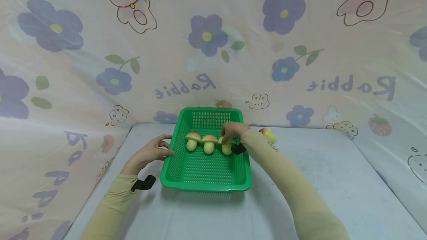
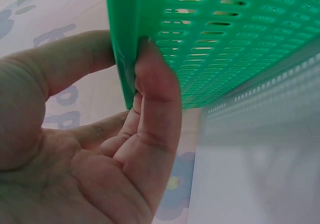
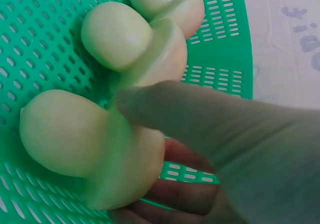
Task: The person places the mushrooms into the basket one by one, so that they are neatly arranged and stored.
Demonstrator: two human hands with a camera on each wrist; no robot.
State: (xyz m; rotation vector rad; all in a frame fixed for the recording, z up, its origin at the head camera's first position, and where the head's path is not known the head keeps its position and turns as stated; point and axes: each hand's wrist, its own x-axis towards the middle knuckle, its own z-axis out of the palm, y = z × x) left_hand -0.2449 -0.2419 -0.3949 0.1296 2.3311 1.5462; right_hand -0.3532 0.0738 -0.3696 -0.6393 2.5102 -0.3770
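Note:
A green plastic basket [image 1: 205, 187] with slotted sides stands on the table. My left hand [image 1: 151, 153] grips its left rim, thumb on one side and fingers on the other, as the left wrist view shows close up. Inside lie three toy mushrooms in a row, with reddish caps and pale stems: the left mushroom [image 1: 192, 142], the middle mushroom [image 1: 209, 145] and the right mushroom [image 3: 62, 134]. My right hand [image 1: 233, 130] reaches over the basket's right side and holds the right mushroom by its cap, thumb and fingers on opposite sides of it.
A small red and yellow object [image 1: 268, 135] lies on the white table [image 1: 320, 173], right of the basket and partly behind my right forearm. A curtain [image 1: 233, 65] printed with flowers and rabbits hangs behind the table and along its sides.

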